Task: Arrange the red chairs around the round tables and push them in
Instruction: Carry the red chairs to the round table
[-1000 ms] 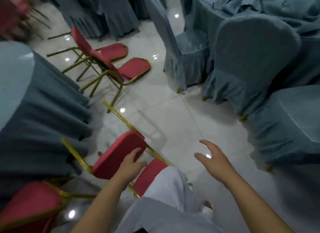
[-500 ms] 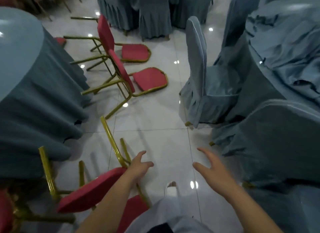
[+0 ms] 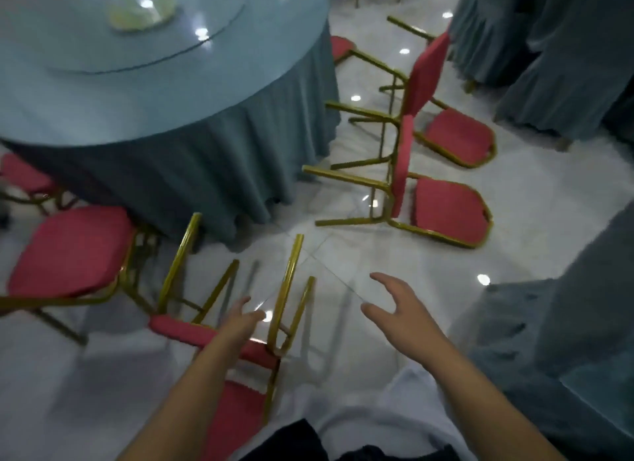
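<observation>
1. Head view: a round bench [image 3: 206, 151] draped in a blue-grey cloth fills the upper left, with a glass turntable [image 3: 85, 41] on its top.
2. The nearest red chair [image 3: 255, 352] lies tipped over on the white floor [image 3: 535, 203], just in front of the bench, its gold legs pointing toward the cloth.
3. The left hand [image 3: 240, 323] reaches in among those legs, above the edge of the red seat. Its fingers [image 3: 245, 304] are stretched out and slightly apart, closed round nothing; blur hides whether they touch the frame.
4. The right hand [image 3: 399, 314] hangs over bare floor, to the right of the tipped chair and apart from it. Its fingers [image 3: 384, 278] are spread wide and hold nothing.
5. Two more red chairs, a near one [image 3: 446, 213] and a far one [image 3: 456, 137], lie on their backs right of the bench, legs toward the cloth.
6. An upright red chair [image 3: 68, 251] stands at the bench's front left, its seat just short of the cloth.
7. Cloth-covered chairs [image 3: 555, 69] stand well to the right of the bench.
</observation>
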The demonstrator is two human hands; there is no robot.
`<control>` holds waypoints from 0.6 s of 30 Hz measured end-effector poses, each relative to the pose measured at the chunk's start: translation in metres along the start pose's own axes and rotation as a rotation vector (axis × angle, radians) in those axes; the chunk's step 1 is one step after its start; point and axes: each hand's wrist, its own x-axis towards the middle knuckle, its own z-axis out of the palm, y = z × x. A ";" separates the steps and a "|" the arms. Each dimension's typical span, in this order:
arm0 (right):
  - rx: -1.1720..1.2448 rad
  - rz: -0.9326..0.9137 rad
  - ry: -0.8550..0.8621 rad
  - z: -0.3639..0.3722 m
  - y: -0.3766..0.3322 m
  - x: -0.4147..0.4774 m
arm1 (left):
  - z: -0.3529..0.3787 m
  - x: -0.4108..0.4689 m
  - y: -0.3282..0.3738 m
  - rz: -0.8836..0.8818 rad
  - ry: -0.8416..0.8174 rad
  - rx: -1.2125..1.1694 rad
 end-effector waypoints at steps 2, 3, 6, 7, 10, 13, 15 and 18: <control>-0.043 -0.075 -0.125 -0.019 -0.009 0.041 | -0.007 -0.012 -0.007 -0.116 0.131 -0.142; -0.067 -0.098 -0.178 -0.028 -0.015 0.060 | -0.008 -0.023 -0.010 -0.152 0.179 -0.202; -0.131 -0.204 -0.331 -0.043 -0.035 0.111 | 0.001 -0.052 -0.023 -0.140 0.269 -0.352; -0.155 -0.235 -0.386 -0.043 -0.041 0.128 | 0.006 -0.055 -0.027 -0.173 0.319 -0.414; -0.248 -0.281 -0.520 -0.035 -0.061 0.171 | 0.023 -0.063 -0.038 -0.397 0.482 -0.622; -0.313 -0.355 -0.626 -0.013 -0.087 0.200 | 0.040 -0.069 -0.043 -0.537 0.503 -0.808; -0.374 -0.407 -0.698 0.005 -0.102 0.214 | 0.051 -0.064 -0.051 -0.616 0.461 -0.899; -0.485 -0.460 -0.761 0.035 -0.123 0.231 | 0.066 -0.045 -0.067 -0.699 0.421 -1.066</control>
